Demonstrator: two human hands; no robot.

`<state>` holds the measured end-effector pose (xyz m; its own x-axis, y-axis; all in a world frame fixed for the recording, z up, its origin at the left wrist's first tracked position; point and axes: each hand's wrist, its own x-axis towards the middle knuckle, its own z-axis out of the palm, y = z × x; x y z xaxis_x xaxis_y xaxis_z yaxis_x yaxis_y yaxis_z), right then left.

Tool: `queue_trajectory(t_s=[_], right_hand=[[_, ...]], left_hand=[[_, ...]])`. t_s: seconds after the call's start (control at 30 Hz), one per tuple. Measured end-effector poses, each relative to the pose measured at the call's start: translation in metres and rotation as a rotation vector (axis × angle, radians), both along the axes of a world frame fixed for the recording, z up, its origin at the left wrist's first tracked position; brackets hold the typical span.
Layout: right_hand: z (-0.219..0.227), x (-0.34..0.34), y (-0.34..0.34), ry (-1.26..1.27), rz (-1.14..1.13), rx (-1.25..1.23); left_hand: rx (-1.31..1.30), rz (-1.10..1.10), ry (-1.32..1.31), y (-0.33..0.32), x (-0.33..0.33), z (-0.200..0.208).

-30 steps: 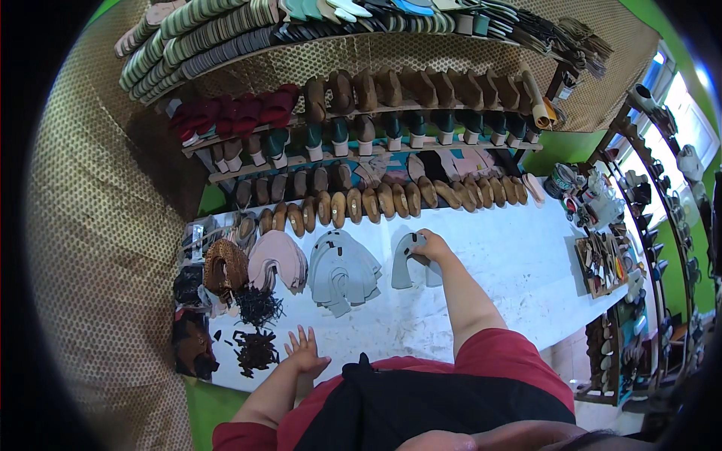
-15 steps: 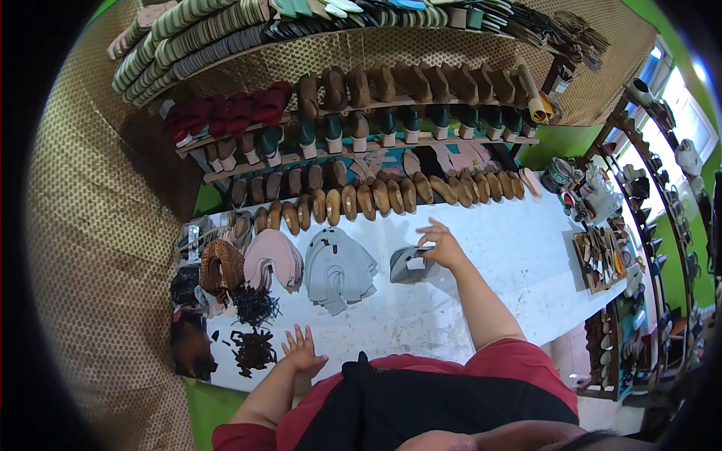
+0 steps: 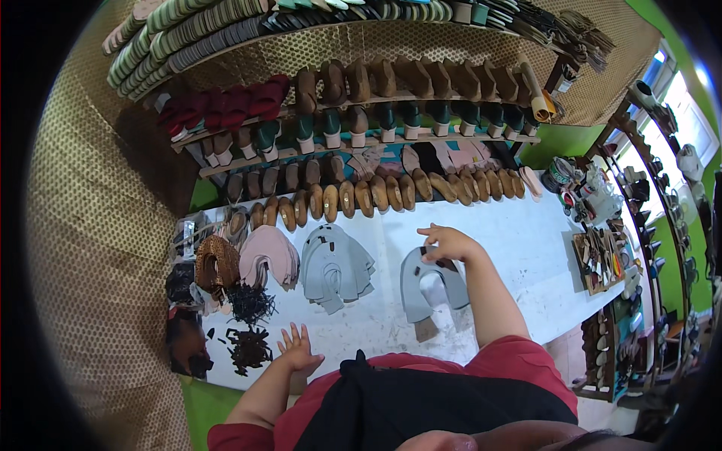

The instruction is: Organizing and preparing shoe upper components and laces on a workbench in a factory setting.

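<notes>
My right hand (image 3: 445,245) is at the top of a grey U-shaped shoe upper piece (image 3: 412,289), gripping its upper edge with the index finger stretched out to the left. Small dark patches show near the top of this piece, and a shadow lies under its lower end. To its left sits a fanned stack of similar grey upper pieces (image 3: 327,274) with small dark bits on top. My left hand (image 3: 298,350) is open and holds nothing, its fingers spread near a loose pile of dark brown strips (image 3: 249,350) on the table.
The white table (image 3: 519,263) also bears pink upper pieces (image 3: 268,255), leopard-patterned ones (image 3: 216,262), black strips (image 3: 252,302) and a tool tray (image 3: 598,261). Brown shoe lasts (image 3: 380,194) line its back edge. Shelves with lasts and red shoes (image 3: 226,110) stand behind; a shoe rack is at right.
The grey upper piece in my right hand has turned from edge-on to face me, its U shape now spread downward. My left hand stays open at nearly the same spot.
</notes>
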<state>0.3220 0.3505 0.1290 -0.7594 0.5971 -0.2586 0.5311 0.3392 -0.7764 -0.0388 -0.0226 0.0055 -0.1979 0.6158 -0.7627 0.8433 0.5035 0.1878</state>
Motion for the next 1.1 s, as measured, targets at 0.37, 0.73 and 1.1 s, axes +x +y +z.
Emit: queue_trajectory(t_s=[0.37,0.73,1.1], right_hand=[[-0.104,-0.065,0.035,-0.674,-0.298,0.141],[-0.146,-0.056,0.023,-0.411,-0.524,0.577],[-0.14,-0.084,-0.059,-0.545,-0.381,0.584]], left_hand=[[-0.009,-0.006,-0.005,0.004,-0.001,-0.004],[-0.012,-0.045,0.005,0.012,0.003,0.001],[0.003,-0.02,0.013,0.009,0.003,0.003]])
